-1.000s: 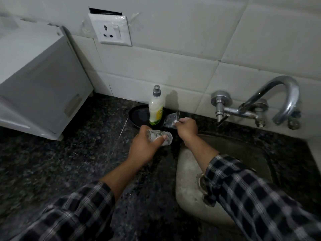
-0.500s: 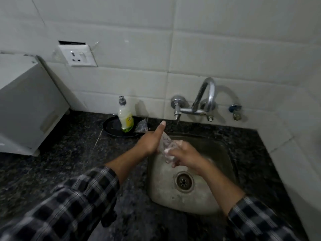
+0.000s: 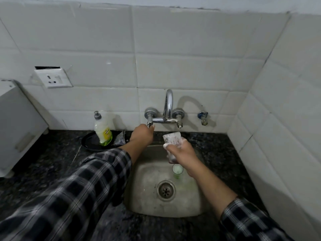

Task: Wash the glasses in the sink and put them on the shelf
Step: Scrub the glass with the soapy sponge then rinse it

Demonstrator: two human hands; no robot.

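My right hand (image 3: pixel 180 152) has its fingers (image 3: pixel 183 142) wrapped round the soapy glass (image 3: pixel 172 139), held above the sink (image 3: pixel 137 188) near the tap (image 3: pixel 168 108). The glass is rigid, breakable and slick with foam, so I judge a full grip round its middle safer than the rim. My left hand (image 3: pixel 141 135) curls on the tap handle (image 3: pixel 149 124). A second glass (image 3: pixel 177 170) stands in the sink. The soap bottle (image 3: pixel 102 131) has a yellow label I can't read.

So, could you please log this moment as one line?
left hand grips tap handle | right hand holds soapy glass over sink | second glass in sink
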